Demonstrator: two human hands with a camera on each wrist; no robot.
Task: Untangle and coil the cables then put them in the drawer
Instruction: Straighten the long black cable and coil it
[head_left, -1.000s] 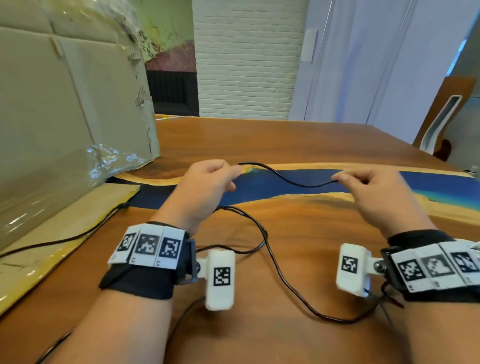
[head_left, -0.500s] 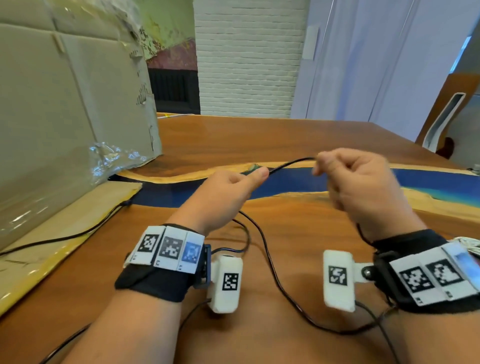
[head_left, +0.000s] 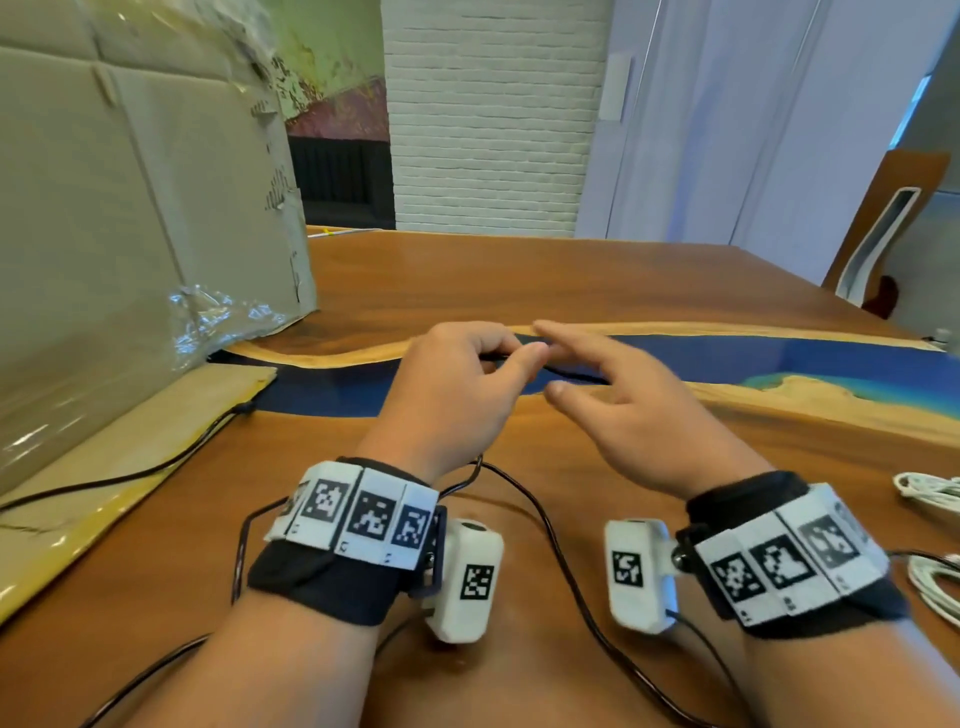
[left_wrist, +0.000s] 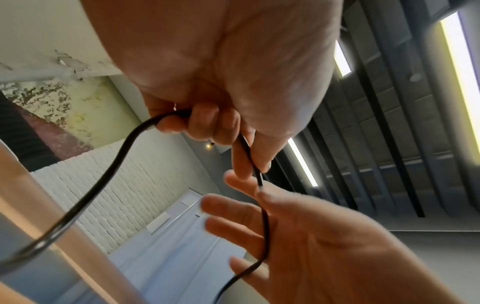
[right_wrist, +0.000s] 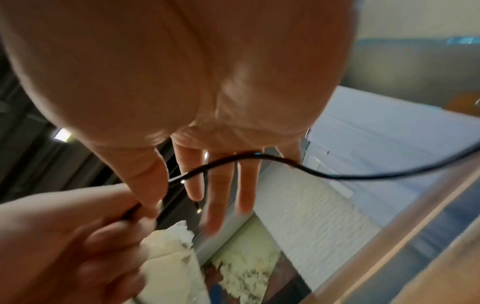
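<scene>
A thin black cable (head_left: 566, 561) loops over the wooden table (head_left: 467, 275) below my wrists and rises into my hands. My left hand (head_left: 514, 356) pinches it between thumb and curled fingers; the left wrist view shows the cable (left_wrist: 263, 216) leaving that hand (left_wrist: 215, 123) in two strands. My right hand (head_left: 576, 364) is right beside the left, fingers straight and spread. In the right wrist view the cable (right_wrist: 259, 156) lies across the fingers (right_wrist: 221, 185) of this hand without being gripped. No drawer is in view.
A large cardboard box (head_left: 130, 208) stands at the left, with flat cardboard (head_left: 104, 457) before it and a black lead (head_left: 130, 475) across that. White coiled cables (head_left: 930, 493) lie at the right edge. A chair (head_left: 878, 249) stands beyond the far right corner.
My right hand carried its stretch of cable leftward to the left hand, then let go of its pinch and spread its fingers. The left hand kept its hold.
</scene>
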